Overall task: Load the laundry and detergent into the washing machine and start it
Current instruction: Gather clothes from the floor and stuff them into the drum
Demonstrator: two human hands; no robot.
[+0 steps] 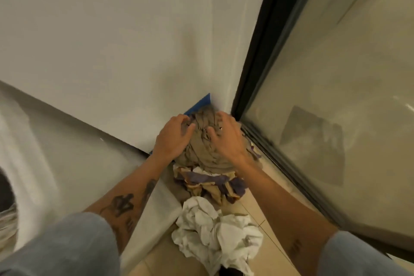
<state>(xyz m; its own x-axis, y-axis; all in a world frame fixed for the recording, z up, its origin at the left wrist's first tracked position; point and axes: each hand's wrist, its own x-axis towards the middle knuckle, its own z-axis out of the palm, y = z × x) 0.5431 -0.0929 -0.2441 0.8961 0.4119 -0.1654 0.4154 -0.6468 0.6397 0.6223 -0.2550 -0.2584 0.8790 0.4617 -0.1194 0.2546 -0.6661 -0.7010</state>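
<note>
Laundry (215,184) is being seen heaped in the corner between white wall (112,40) and glass door (336,96) — its topmost beige garment (201,148) is being gripped by left hand (173,135) and right hand (226,136), fingers curled into the cloth; a white cloth (208,226) is being seen nearer, beside the washing machine (67,152).

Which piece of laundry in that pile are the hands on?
The tan cloth, farthest away in the corner; the left hand and right hand both grip it. The purple patterned cloth and the white cloth lie nearer, with no hand on them.
</note>
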